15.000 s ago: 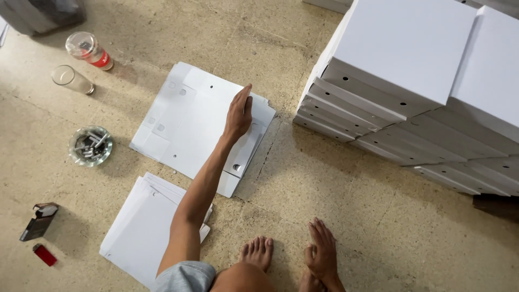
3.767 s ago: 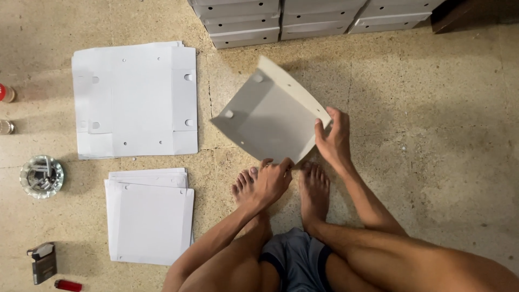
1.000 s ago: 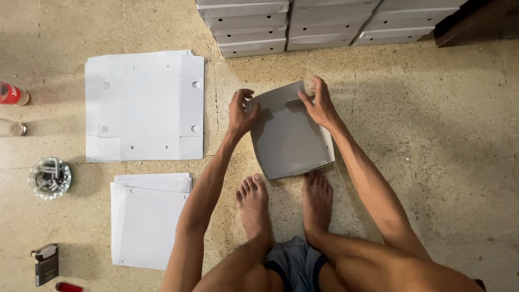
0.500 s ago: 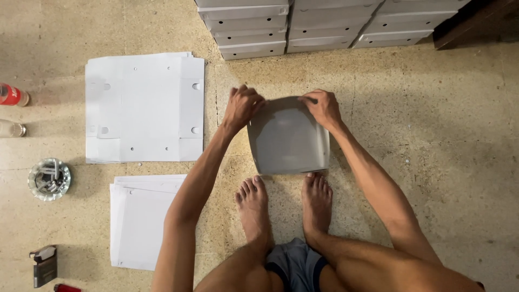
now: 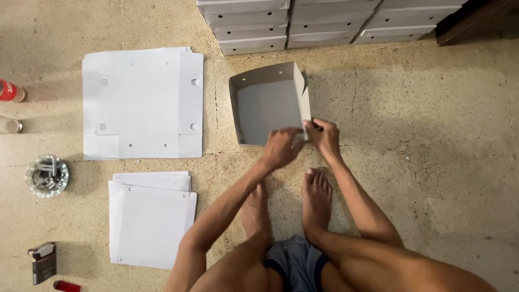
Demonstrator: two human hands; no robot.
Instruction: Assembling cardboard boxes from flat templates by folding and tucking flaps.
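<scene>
**Both hands at the near corner of a half-raised box**

I sit on the floor (image 5: pixel 432 162) with my feet flat, and the grey cardboard box (image 5: pixel 267 111) lies just beyond my toes so I can reach it without leaning. Its far wall and both side walls already stand upright; the near end is where I work. My left hand (image 5: pixel 281 148) covers the near edge, fingers curled down onto the card, grip narrow and pressing the flap rather than carrying anything. My right hand (image 5: pixel 323 136) pinches the near right corner, where the side wall meets the end flap, grip closed on that thin edge of card. Holding both at one corner keeps the walls from springing flat, I judge.

To my left the flat white sheets (image 5: pixel 143 103) lie spread open, and the smaller white stack (image 5: pixel 151 219) lies nearer me, both within arm's reach. The finished white boxes (image 5: pixel 319 21) are stacked beyond the grey box, out of the way. Further left sit a glass ashtray (image 5: pixel 47 176), a small dark packet (image 5: pixel 43 262), a red lighter (image 5: pixel 66 286), a red can (image 5: pixel 11 91) and a clear glass (image 5: pixel 10 125), all well apart from my hands.
</scene>
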